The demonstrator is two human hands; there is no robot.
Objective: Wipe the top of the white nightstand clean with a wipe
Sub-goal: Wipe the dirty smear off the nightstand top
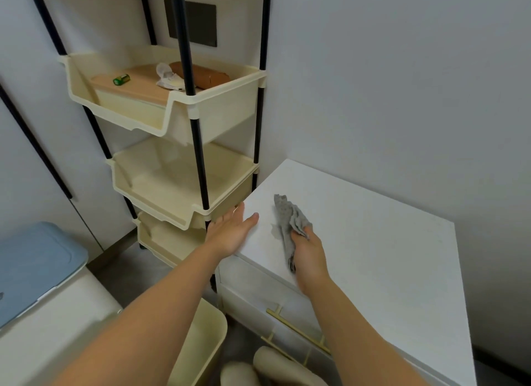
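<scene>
The white nightstand (373,242) stands in the room's corner, its top facing the camera. A cream tiered rack (218,109) stands just beside its left edge. The left hand (230,230) lies flat and relaxed on that left edge, near the front-left corner, fingers straight. The right hand (309,253) curls around a crumpled grey wipe (287,219), which rests on the top near the front-left corner, just beside the left hand's thumb.
</scene>
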